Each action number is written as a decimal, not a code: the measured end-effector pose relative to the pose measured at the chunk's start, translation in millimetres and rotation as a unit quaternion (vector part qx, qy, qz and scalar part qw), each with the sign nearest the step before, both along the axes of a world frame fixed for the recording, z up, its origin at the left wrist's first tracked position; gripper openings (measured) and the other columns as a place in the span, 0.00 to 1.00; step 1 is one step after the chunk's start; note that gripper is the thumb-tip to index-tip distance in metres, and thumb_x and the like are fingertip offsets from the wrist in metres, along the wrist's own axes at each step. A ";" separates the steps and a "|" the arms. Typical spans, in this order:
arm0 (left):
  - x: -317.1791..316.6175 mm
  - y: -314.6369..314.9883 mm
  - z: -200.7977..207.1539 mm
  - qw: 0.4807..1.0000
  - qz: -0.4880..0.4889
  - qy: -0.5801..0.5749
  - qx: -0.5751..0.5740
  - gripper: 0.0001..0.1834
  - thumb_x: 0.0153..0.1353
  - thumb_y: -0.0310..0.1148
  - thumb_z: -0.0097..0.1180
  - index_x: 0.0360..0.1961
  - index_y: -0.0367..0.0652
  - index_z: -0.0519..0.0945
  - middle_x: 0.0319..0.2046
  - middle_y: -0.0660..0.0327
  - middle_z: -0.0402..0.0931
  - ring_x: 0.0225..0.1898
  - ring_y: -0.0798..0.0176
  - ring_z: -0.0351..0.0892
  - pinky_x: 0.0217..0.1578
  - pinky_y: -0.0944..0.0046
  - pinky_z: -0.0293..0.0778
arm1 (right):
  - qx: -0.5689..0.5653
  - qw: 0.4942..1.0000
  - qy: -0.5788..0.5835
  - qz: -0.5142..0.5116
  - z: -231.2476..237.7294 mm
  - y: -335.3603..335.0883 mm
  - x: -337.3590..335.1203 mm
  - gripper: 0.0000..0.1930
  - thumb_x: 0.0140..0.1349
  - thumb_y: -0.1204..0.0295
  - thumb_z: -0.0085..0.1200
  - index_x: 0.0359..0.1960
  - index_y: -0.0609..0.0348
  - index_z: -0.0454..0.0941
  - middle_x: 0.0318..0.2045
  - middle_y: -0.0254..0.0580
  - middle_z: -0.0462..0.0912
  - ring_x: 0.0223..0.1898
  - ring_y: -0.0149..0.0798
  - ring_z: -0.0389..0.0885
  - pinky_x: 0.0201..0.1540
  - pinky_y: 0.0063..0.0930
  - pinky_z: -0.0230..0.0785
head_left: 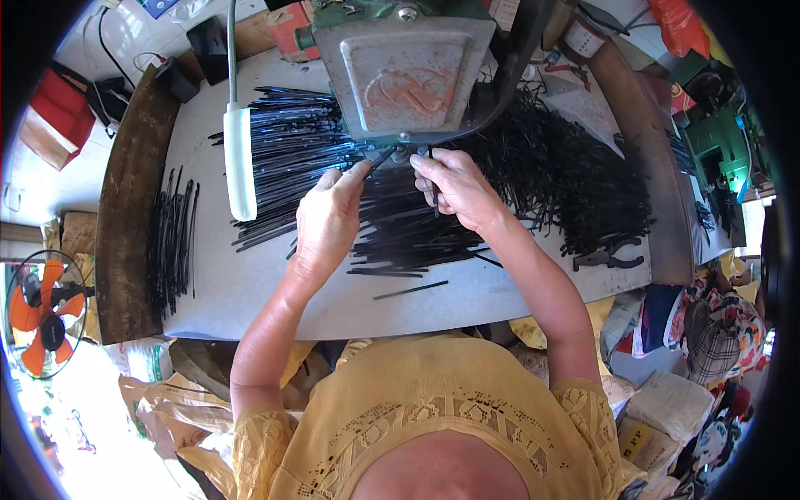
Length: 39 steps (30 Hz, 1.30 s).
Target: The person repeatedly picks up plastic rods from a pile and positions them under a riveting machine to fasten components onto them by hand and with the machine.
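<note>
As one strip (382,158) is clamped by the fingers (358,172) of the left hand (327,218) and another strip (435,200) by those of the right hand (457,187), both just beside the machine (406,83), skin could be nipped if either hand is let stray beneath it.

The big metal machine (408,79) is blocking the top middle, just past my left hand (333,208) and right hand (457,187). A long white lamp (240,167) is hanging in the way at upper left. A messy heap of black strips (575,179) is filling the upper right, and black pliers (615,255) are lying below it. The bare white table (308,310) is leaving me room along the lower middle. Wooden boards (129,212) are walling off both sides.
</note>
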<state>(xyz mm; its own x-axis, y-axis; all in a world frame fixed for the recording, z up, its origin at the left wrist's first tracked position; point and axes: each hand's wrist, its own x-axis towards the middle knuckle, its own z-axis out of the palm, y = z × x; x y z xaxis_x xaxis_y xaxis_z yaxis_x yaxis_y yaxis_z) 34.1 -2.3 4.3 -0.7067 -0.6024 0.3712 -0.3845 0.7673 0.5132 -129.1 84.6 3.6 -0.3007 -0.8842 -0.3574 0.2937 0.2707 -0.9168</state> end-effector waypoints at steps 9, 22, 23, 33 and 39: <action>-1.1 -2.6 4.1 1.000 -0.005 -0.027 -0.003 0.13 0.53 0.25 0.46 0.41 0.45 0.75 0.22 0.55 0.67 0.23 0.54 0.71 0.23 0.61 0.67 | -0.002 1.000 0.003 -0.008 0.1 0.1 -0.4 0.12 0.58 0.65 0.47 0.21 0.58 0.65 0.17 0.30 0.66 0.11 0.17 0.56 0.08 0.10 0.44; 23.9 -26.9 26.5 0.939 -0.025 -0.104 0.326 0.07 0.54 0.29 0.49 0.31 0.37 0.75 0.18 0.58 0.73 0.12 0.69 0.68 0.13 0.69 0.64 | 0.006 1.000 -0.004 -0.007 -0.1 1.5 -1.2 0.12 0.57 0.66 0.48 0.20 0.60 0.66 0.16 0.32 0.67 0.10 0.18 0.58 0.08 0.11 0.44; 26.0 -25.1 25.4 0.893 -0.036 -0.062 0.444 0.07 0.55 0.30 0.48 0.29 0.37 0.74 0.17 0.60 0.72 0.11 0.72 0.67 0.11 0.72 0.62 | -0.003 1.000 0.001 -0.003 0.7 1.4 0.3 0.12 0.57 0.66 0.49 0.21 0.60 0.67 0.17 0.32 0.67 0.10 0.19 0.60 0.08 0.12 0.46; 12.8 18.7 18.7 0.726 -0.085 0.061 0.680 0.09 0.58 0.33 0.47 0.27 0.39 0.68 0.18 0.61 0.70 0.12 0.73 0.66 0.08 0.77 0.59 | -0.041 0.990 -0.126 0.049 5.7 2.5 11.5 0.11 0.55 0.69 0.50 0.33 0.65 0.70 0.26 0.37 0.73 0.24 0.28 0.76 0.25 0.17 0.72; 10.7 15.6 11.3 0.925 -0.100 -0.001 0.366 0.10 0.50 0.29 0.53 0.29 0.37 0.67 0.26 0.55 0.70 0.26 0.61 0.70 0.23 0.67 0.65 | -0.076 0.975 -0.199 0.064 1.0 13.2 -11.3 0.11 0.53 0.73 0.52 0.34 0.68 0.70 0.28 0.45 0.75 0.28 0.38 0.78 0.30 0.24 0.75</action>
